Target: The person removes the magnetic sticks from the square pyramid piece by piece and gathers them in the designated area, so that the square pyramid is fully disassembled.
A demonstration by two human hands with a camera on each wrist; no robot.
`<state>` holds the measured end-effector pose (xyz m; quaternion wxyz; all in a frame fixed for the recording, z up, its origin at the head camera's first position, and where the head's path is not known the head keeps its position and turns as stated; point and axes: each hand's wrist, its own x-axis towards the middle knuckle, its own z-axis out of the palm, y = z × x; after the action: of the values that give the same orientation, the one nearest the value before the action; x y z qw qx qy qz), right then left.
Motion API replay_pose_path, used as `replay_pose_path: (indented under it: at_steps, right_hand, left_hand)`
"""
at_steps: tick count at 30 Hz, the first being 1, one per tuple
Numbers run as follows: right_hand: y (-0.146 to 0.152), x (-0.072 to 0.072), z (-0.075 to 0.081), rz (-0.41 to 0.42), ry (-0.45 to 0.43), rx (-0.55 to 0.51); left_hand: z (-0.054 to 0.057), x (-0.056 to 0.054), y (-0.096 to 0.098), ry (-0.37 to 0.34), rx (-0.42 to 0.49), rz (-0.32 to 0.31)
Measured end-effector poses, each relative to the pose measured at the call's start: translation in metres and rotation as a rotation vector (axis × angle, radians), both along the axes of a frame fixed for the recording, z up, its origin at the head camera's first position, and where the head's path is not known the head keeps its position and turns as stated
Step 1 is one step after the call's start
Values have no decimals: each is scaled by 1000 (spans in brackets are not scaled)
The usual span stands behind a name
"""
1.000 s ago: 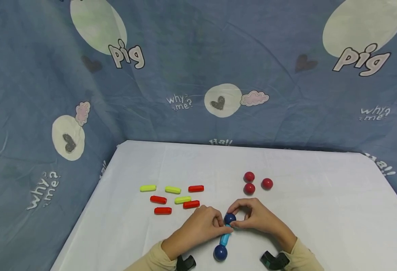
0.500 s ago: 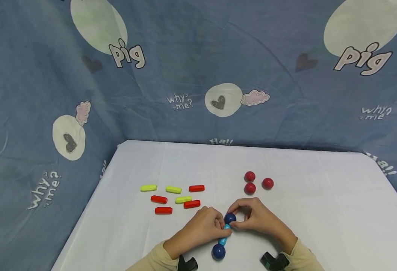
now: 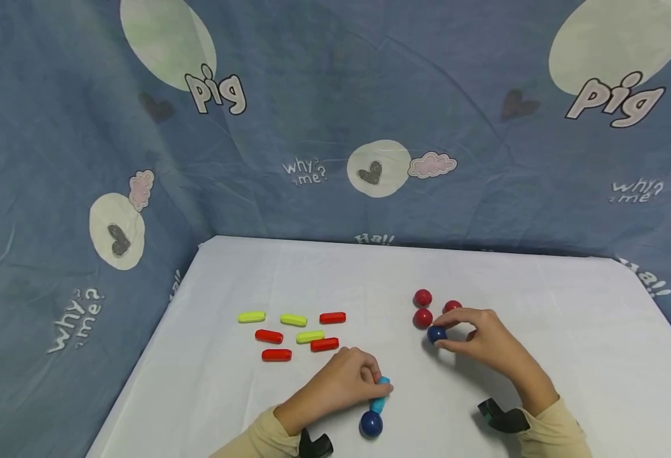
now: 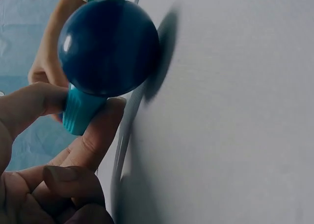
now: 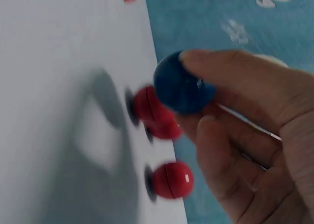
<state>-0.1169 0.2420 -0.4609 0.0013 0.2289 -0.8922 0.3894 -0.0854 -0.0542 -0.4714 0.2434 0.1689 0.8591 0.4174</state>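
My left hand (image 3: pixel 343 381) pinches a light blue rod (image 3: pixel 378 404) between thumb and finger. A dark blue ball (image 3: pixel 371 424) is joined to the rod's near end; in the left wrist view this ball (image 4: pixel 109 46) looms large above the fingertips. Off to the right, my right hand (image 3: pixel 484 337) grips a second dark blue ball (image 3: pixel 436 334) by thumb and fingertips. In the right wrist view that ball (image 5: pixel 181 84) is raised over the tabletop, its shadow falling apart from it. Close behind it lie three red balls (image 3: pixel 423 318), one partly covered by the right hand.
On the left of the white table (image 3: pixel 198 394) lie several red rods (image 3: pixel 276 355) and yellow-green rods (image 3: pixel 293 320). A blue printed cloth (image 3: pixel 255 127) hangs along the back and left side. Dark devices (image 3: pixel 504 416) are strapped to both wrists.
The right hand has pulled its dark blue ball away from the light blue rod and carried it right and back toward the red balls. The left hand stays nearly in place.
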Motion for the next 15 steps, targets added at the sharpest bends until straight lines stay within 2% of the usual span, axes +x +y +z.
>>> replay_pose_path:
  at_steps: [2,9,15]
  right_hand:
    - [5,-2,0,-36,15,38]
    - [8,-5,-1,-75,97,189]
    - [6,-5,-1,-91,38,233]
  left_hand:
    - [0,-1,-1,6,10,7]
    - [-1,-5,-2,14,52,13]
    - [0,-7,-3,24,41,23]
